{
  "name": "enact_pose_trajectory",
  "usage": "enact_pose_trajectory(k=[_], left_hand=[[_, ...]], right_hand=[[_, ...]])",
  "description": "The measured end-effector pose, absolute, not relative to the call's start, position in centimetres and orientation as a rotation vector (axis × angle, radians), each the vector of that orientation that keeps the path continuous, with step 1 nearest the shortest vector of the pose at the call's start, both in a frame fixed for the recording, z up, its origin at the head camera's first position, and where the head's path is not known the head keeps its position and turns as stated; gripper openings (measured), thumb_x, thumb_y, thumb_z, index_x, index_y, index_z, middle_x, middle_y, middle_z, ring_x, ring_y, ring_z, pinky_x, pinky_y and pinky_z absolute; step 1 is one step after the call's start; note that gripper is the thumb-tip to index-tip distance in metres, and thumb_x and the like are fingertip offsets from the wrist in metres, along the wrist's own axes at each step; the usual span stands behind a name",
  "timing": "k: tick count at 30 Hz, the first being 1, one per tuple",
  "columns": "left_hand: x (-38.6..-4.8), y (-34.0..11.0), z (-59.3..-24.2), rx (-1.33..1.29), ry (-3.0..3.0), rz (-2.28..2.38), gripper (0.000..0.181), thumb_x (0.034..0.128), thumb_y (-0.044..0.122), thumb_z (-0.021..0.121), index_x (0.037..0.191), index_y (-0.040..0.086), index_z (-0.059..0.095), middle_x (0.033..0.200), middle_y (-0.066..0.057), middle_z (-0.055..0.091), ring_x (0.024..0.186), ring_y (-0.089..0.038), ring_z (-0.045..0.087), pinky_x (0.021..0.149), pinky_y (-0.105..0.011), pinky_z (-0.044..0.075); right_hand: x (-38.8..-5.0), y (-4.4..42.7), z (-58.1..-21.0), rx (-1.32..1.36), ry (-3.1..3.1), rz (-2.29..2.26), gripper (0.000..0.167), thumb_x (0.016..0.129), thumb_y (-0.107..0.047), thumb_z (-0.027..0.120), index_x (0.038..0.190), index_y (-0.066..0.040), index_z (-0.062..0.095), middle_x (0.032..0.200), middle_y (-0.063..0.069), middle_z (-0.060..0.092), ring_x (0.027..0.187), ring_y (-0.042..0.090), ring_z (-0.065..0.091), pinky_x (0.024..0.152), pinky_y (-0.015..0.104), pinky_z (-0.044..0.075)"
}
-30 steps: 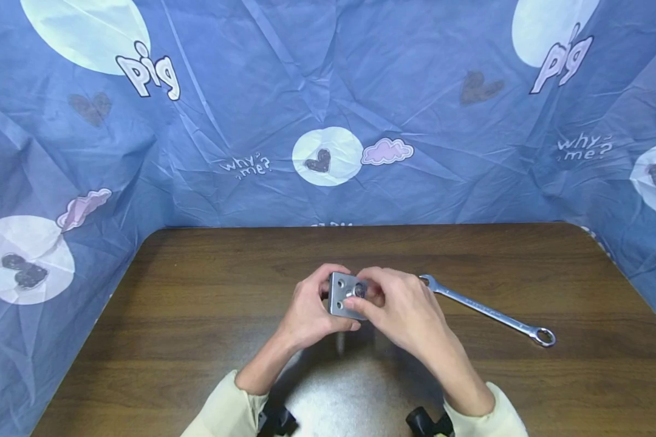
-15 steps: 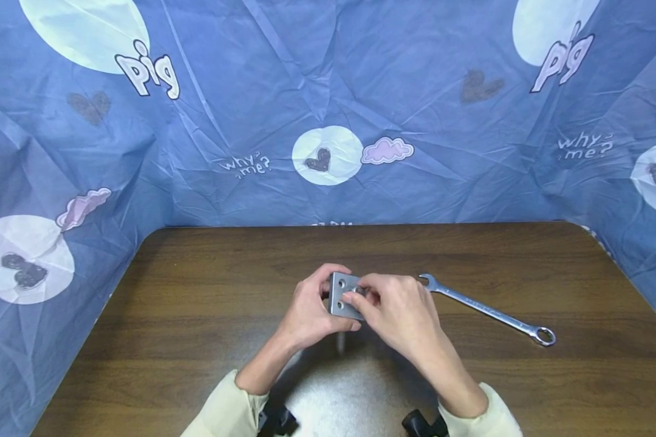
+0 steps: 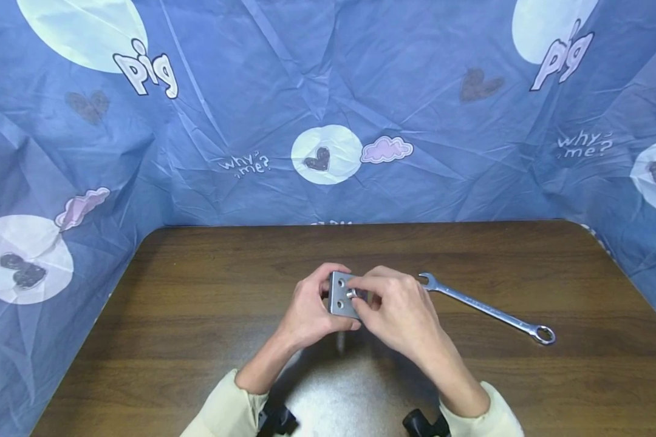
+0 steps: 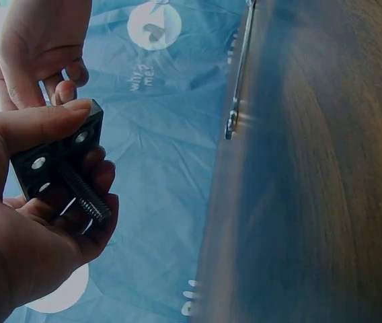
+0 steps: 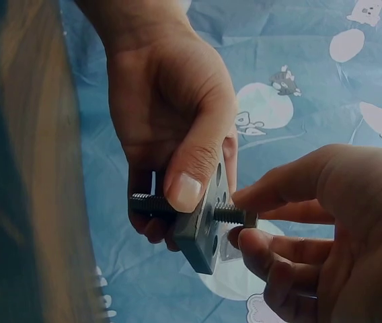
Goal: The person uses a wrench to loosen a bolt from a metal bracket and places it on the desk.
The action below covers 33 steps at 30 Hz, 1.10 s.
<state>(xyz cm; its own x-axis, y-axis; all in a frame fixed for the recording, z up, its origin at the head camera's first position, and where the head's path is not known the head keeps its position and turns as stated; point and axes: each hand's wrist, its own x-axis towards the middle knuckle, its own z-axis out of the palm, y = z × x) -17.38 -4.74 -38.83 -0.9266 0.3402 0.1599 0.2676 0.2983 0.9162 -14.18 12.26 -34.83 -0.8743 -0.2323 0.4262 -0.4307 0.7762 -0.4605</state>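
Observation:
In the head view my left hand (image 3: 310, 311) grips a grey metal plate (image 3: 337, 295) by its edges, off the table. The plate has round holes, and a bolt (image 5: 228, 214) passes through it. In the left wrist view the bolt's threaded end (image 4: 83, 192) sticks out on the far side from my right hand. A length of thread also shows between the plate and the bolt head (image 5: 250, 219) in the right wrist view. My right hand (image 3: 403, 311) pinches the bolt at its head with thumb and fingers, which partly cover it in the head view.
To the right of my right hand, a combination wrench (image 3: 486, 311) lies on the brown wooden table (image 3: 197, 291), its open end close to my knuckles. Blue printed cloth (image 3: 240, 121) hangs behind the table and along both sides.
My right hand has shifted its fingers about the bolt head, bunching over it and then spreading a little, so the bolt shows between them. My left hand and the plate have barely moved.

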Motion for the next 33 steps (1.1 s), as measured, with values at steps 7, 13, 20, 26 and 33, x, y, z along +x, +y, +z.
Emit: enact_pose_trajectory(k=[7,13,20,26,33], left_hand=[[-17.40,-4.68,-38.84,0.568,2.486,1.720,0.073,0.0554,0.003,0.089,0.122,0.012,0.061,0.089,-0.011,0.077,0.078,-0.006,0.066,0.076,-0.026,0.050],[-17.37,-4.70,-38.80,0.572,2.482,1.721,0.073,0.0562,0.002,0.089,0.123,0.011,0.060,0.088,-0.012,0.077,0.076,-0.006,0.066,0.072,-0.025,0.050],[-17.45,-4.75,-38.90,0.574,2.470,1.727,0.072,0.0567,0.002,0.089,0.122,0.008,0.059,0.092,-0.014,0.077,0.076,-0.006,0.066,0.070,-0.027,0.052],[-17.36,-4.77,-38.73,0.562,2.472,1.714,0.073,0.0572,0.002,0.089,0.123,0.009,0.059,0.093,-0.013,0.077,0.075,-0.006,0.066,0.070,-0.026,0.051],[-17.33,-4.71,-38.68,0.568,2.467,1.710,0.072,0.0578,0.000,0.088,0.124,0.008,0.059,0.095,-0.014,0.077,0.076,-0.006,0.067,0.070,-0.027,0.052]], right_hand=[[-14.15,12.18,-34.80,0.528,-2.624,0.837,0.027,0.073,-0.001,0.073,0.095,-0.014,0.080,0.093,-0.002,0.074,0.064,0.001,0.055,0.057,0.017,0.044],[-14.30,12.56,-34.61,0.539,-2.670,0.844,0.031,0.076,-0.009,0.080,0.106,-0.015,0.077,0.097,-0.003,0.073,0.065,0.002,0.055,0.057,0.017,0.042],[-14.46,12.93,-34.22,0.362,-2.773,0.815,0.030,0.082,-0.039,0.080,0.100,-0.017,0.073,0.084,-0.004,0.068,0.064,0.006,0.054,0.056,0.024,0.041],[-14.62,12.52,-34.49,0.276,-2.834,0.719,0.031,0.084,-0.049,0.075,0.074,-0.020,0.070,0.059,-0.008,0.053,0.054,0.006,0.045,0.049,0.025,0.034],[-14.52,12.27,-34.60,0.265,-2.815,0.694,0.029,0.084,-0.044,0.077,0.072,-0.020,0.069,0.061,-0.008,0.058,0.054,0.006,0.047,0.049,0.025,0.036]])
